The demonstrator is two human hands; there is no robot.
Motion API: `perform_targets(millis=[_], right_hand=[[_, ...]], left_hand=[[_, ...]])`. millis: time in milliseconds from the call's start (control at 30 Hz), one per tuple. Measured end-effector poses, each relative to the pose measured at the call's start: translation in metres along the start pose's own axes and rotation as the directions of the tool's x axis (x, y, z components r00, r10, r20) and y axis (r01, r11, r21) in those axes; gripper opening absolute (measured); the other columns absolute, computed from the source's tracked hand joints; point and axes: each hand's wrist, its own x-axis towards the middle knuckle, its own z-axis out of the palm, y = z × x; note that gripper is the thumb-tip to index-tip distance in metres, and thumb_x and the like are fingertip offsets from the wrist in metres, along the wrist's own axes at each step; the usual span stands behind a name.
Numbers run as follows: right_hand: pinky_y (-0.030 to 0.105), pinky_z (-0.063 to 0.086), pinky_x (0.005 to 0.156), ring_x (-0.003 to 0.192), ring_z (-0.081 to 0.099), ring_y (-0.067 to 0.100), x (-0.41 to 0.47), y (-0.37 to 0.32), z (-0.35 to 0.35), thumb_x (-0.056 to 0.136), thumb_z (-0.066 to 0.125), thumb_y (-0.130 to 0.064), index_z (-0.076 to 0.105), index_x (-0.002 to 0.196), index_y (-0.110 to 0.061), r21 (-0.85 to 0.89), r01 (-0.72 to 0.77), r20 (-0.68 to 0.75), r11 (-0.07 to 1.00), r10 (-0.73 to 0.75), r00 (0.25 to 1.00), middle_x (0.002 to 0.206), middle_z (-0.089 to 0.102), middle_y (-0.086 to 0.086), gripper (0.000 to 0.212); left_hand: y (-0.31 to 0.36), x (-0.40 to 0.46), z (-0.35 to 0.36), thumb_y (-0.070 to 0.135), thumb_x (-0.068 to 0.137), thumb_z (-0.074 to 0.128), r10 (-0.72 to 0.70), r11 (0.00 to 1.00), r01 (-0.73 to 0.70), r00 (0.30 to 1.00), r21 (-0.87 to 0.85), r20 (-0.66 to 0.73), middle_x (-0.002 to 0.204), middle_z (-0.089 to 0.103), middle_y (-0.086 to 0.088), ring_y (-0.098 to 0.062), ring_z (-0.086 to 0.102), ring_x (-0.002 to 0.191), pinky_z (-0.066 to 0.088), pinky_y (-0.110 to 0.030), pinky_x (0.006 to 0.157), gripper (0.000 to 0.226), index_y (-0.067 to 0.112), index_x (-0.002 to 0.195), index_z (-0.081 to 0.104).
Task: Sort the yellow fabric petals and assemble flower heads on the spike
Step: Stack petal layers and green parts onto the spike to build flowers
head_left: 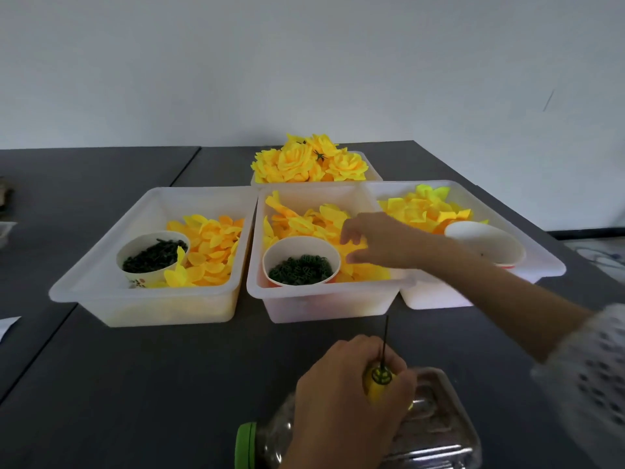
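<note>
Left hand (348,397) grips the yellow-handled spike (385,343), upright over a clear plastic bottle (429,431). Right hand (368,242), fingers loosely curled, reaches onto yellow petals (304,225) in the middle bin (321,299); grasp unclear. Bare dark table (169,384) lies left of the spike.

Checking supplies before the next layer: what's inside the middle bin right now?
The middle bin holds loose yellow petals and a paper cup of small green ring pieces. The right hand reaches in, hiding the petals beneath it.
</note>
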Motion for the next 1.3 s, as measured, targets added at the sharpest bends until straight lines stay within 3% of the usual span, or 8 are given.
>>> perform_targets(millis=[167,333,500,600,700,967,1133,1300], right_hand=[[0.034,0.043,0.082,0.111,0.052,0.025,0.041,0.015,0.037,0.09,0.058,-0.021,0.056,0.12,-0.016,-0.349,-0.051,-0.061,0.936,0.032,0.998,0.122,0.055,0.007,0.031],[0.034,0.044,0.079,0.107,0.054,0.026,0.045,0.024,0.025,0.091,0.055,-0.018,0.061,0.111,-0.011,-0.149,-0.101,-0.133,0.984,0.081,0.988,0.117,0.059,0.006,0.021],[0.023,0.039,0.058,0.072,0.059,0.02,0.015,0.022,-0.035,0.088,0.062,-0.017,0.059,0.081,-0.013,0.104,-0.159,-0.115,0.982,0.17,0.979,0.077,0.06,0.004,0.009],[0.014,0.039,0.048,0.061,0.061,0.016,-0.02,0.009,-0.069,0.091,0.06,-0.015,0.06,0.079,-0.015,0.195,-0.179,-0.049,0.964,0.192,0.98,0.067,0.057,0.0,0.012],[0.023,0.038,0.055,0.056,0.058,0.011,-0.056,-0.009,-0.087,0.092,0.06,-0.015,0.064,0.084,-0.011,0.282,-0.177,-0.05,0.943,0.199,0.979,0.069,0.056,0.004,0.01],[0.025,0.044,0.048,0.053,0.057,0.013,-0.139,-0.059,-0.086,0.089,0.062,-0.009,0.063,0.078,-0.015,0.549,0.048,-0.175,0.834,0.059,0.983,0.067,0.063,-0.004,0.012],[0.033,0.049,0.061,0.075,0.061,0.02,-0.166,-0.074,-0.042,0.085,0.062,-0.007,0.064,0.083,-0.016,0.179,0.368,-0.475,0.912,-0.248,0.845,0.085,0.062,-0.002,0.009],[0.027,0.042,0.063,0.074,0.055,0.025,-0.174,-0.063,-0.012,0.082,0.062,0.006,0.066,0.085,-0.004,-0.292,0.479,-0.492,0.828,-0.559,0.667,0.092,0.06,0.01,0.011]], left_hand=[[0.0,0.005,-0.003,0.051,0.084,0.06,0.001,0.999,-0.003,0.999,0.041,0.033,0.096,0.056,0.021,0.004,0.053,0.095,0.044,-0.014,0.088,0.021,0.034,0.096,0.058],[0.0,0.003,-0.001,0.055,0.079,0.061,0.01,0.999,-0.01,1.0,0.033,-0.006,0.094,0.056,0.02,0.004,0.053,0.093,0.043,-0.009,0.083,0.026,0.036,0.097,0.058],[-0.006,-0.001,0.002,0.076,0.057,0.048,0.112,0.973,-0.117,0.993,-0.199,-0.041,0.107,0.059,0.031,0.012,0.056,0.096,0.04,-0.005,0.075,0.053,0.051,0.104,0.048],[-0.011,0.002,0.002,0.065,0.062,0.053,0.119,0.873,-0.196,0.974,-0.447,-0.193,0.103,0.065,0.023,0.0,0.061,0.096,0.047,-0.018,0.079,0.054,0.036,0.109,0.056],[-0.012,0.004,-0.002,0.06,0.068,0.054,0.028,0.783,-0.25,0.929,-0.569,-0.369,0.094,0.068,0.013,-0.007,0.065,0.089,0.049,-0.017,0.071,0.049,0.025,0.102,0.06],[-0.003,0.005,-0.022,0.043,0.097,0.035,-0.045,0.761,-0.174,0.947,-0.625,-0.318,0.063,0.061,0.002,-0.013,0.052,0.059,0.04,-0.019,0.049,0.04,0.018,0.093,0.066],[0.01,0.001,-0.038,0.071,0.062,0.032,-0.051,0.749,-0.053,0.989,-0.66,-0.136,0.055,0.063,-0.002,-0.011,0.052,0.046,0.037,-0.022,0.041,0.061,0.026,0.078,0.07],[0.015,-0.005,-0.043,0.041,0.086,0.057,0.016,0.786,-0.069,0.996,-0.615,-0.091,0.074,0.072,0.013,-0.011,0.066,0.064,0.053,-0.027,0.05,0.019,0.031,0.102,0.06]])
